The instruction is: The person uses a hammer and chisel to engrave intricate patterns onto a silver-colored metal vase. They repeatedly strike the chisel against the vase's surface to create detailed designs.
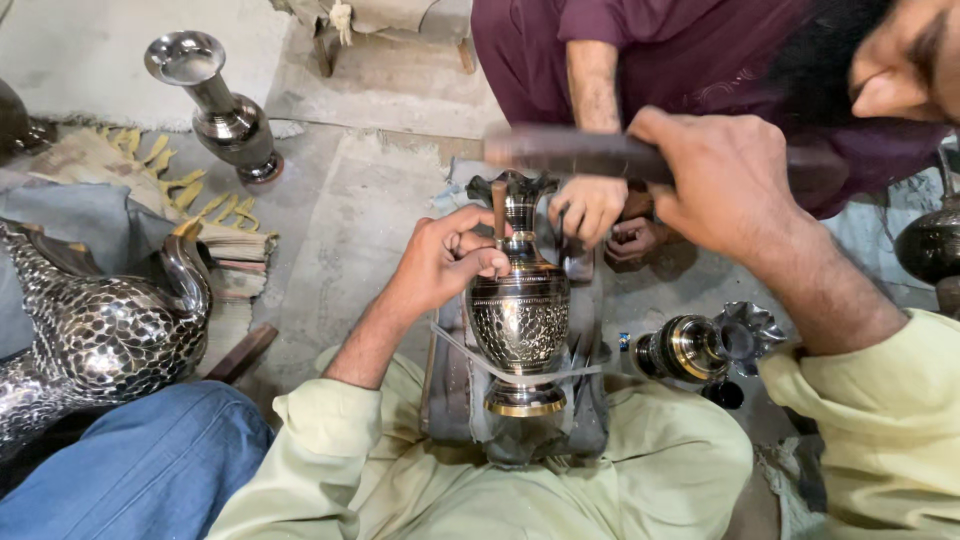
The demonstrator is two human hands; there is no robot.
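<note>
A dark engraved metal vase [520, 315] with a frilled mouth lies on a work block [450, 385] in my lap, held down by a pale strap. My left hand [445, 258] rests on the vase's neck and pinches a thin chisel [498, 210] upright against it. My right hand [722, 180] is raised above and grips a dark wooden mallet [570, 152], blurred with motion. Across from me a person in a maroon garment has a hand [588, 207] at the vase's mouth.
A second dark vase [700, 347] lies on its side at my right knee. A tall silver vase [222, 110] stands at the back left. A large hammered metal bird figure [100, 335] sits at the left beside cloth and a blue-trousered knee [150, 470].
</note>
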